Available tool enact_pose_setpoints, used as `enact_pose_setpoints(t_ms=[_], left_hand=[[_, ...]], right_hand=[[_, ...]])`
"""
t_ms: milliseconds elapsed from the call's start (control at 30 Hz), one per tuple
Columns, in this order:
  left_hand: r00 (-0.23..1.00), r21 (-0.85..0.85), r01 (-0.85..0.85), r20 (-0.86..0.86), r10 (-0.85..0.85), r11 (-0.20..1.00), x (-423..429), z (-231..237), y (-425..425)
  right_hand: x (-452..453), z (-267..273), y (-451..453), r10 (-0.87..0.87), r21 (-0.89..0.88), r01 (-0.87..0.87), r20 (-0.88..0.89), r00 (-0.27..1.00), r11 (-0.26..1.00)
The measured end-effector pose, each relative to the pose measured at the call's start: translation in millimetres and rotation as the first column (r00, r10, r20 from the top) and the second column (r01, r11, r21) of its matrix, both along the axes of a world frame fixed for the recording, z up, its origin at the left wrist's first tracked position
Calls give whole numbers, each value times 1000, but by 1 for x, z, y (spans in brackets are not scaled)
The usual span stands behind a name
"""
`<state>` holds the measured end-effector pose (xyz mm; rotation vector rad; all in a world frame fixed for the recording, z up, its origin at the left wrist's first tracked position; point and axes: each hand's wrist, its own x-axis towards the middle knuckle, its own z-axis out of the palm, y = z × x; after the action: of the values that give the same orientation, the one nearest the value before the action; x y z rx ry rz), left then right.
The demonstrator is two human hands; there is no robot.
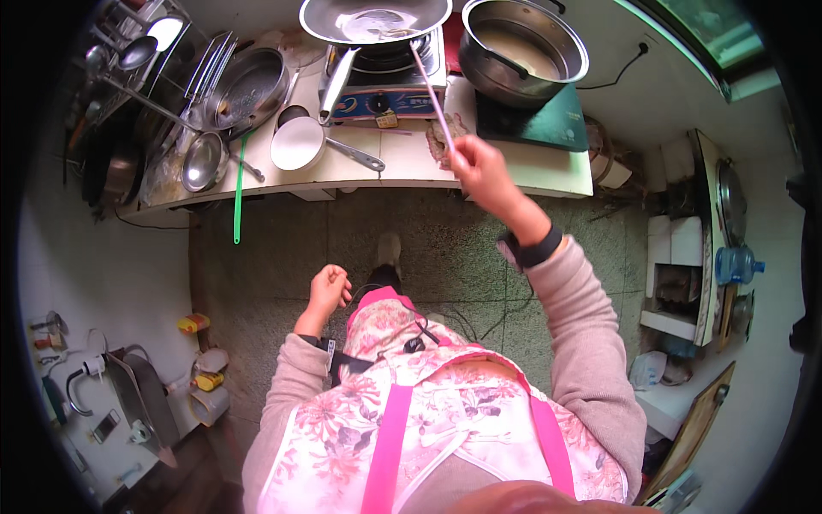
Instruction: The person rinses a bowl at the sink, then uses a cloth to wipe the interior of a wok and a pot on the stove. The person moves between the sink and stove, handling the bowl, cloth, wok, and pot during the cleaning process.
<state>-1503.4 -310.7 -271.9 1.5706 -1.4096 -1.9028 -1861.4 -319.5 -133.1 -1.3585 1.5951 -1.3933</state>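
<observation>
A long thin pinkish stick (434,96), perhaps a chopstick, is pinched in the fingers of my right hand (478,168). Its far end reaches the near rim of a metal wok (376,24); whether it touches the rim or goes inside cannot be told. The wok sits on a portable gas stove (385,103), its handle (339,83) pointing toward me. Liquid or shine shows in its bowl. Below the counter edge, my left hand (331,289) hangs before the floral apron (385,321) with its fingers curled and nothing visible in them.
A large steel pot (523,51) of cloudy liquid stands on a dark induction cooker (552,122). A crumpled cloth (443,138) lies beside the stove. Left are a white bowl (298,144), a ladle (205,162), a round pan (249,87) and a green handle (239,193) overhanging the counter edge.
</observation>
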Motion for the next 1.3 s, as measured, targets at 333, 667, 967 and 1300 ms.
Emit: enact_pose_setpoints(t_ms=[333, 667, 967, 1300], left_hand=[[974, -72, 123, -181, -135, 990, -114, 53, -154], [900, -7, 407, -166, -402, 913, -184, 54, -210], [904, 4, 422, -80, -420, 907, -240, 43, -197], [942, -475, -77, -323, -92, 876, -385, 41, -185]], right_hand=[[-48, 58, -240, -125, 278, 157, -130, 984, 947], [-50, 7, -222, -90, -29, 88, -117, 989, 996], [-65, -126, -78, 316, 443, 55, -715, 623, 895], [-104, -187, -72, 309, 326, -136, -569, 762, 936]])
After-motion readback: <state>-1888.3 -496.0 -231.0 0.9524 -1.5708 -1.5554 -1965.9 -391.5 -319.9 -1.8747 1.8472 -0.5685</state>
